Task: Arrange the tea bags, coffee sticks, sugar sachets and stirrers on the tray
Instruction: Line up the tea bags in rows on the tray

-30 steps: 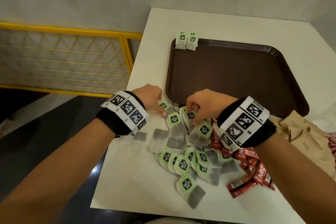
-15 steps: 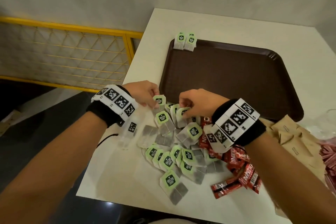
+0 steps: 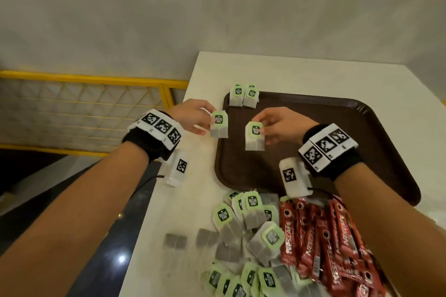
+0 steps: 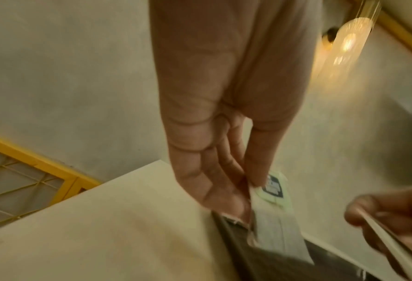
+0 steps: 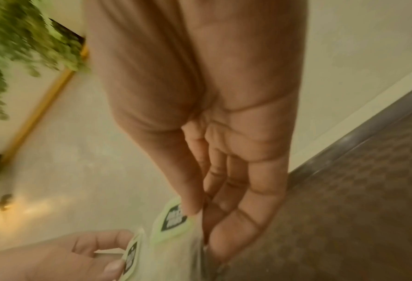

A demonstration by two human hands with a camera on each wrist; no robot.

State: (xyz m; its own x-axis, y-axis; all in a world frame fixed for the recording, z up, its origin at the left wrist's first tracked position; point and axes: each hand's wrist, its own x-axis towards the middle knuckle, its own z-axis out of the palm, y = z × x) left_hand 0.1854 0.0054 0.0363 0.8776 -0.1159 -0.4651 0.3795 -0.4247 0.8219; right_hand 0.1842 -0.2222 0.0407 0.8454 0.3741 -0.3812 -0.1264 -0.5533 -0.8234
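My left hand (image 3: 193, 117) pinches a green-tagged tea bag (image 3: 219, 125) by its top, held over the left rim of the brown tray (image 3: 337, 132). My right hand (image 3: 277, 125) pinches a second tea bag (image 3: 254, 135) above the tray's left part. The wrist views show both pinches: the left hand's tea bag (image 4: 275, 214) and the right hand's tea bag (image 5: 176, 233). Two tea bags (image 3: 243, 95) lie at the tray's far left corner. A pile of tea bags (image 3: 246, 231) and red coffee sticks (image 3: 325, 239) lies on the white table (image 3: 289, 72) in front of the tray.
The table's left edge (image 3: 154, 200) runs beside my left forearm, with dark floor below it. A yellow-framed mesh railing (image 3: 84, 108) stands to the left. A pale wall (image 3: 217, 7) rises behind the table.
Both hands lifted a tea bag each out of the pile and carried them forward to the tray's left side. The view tilted upward.
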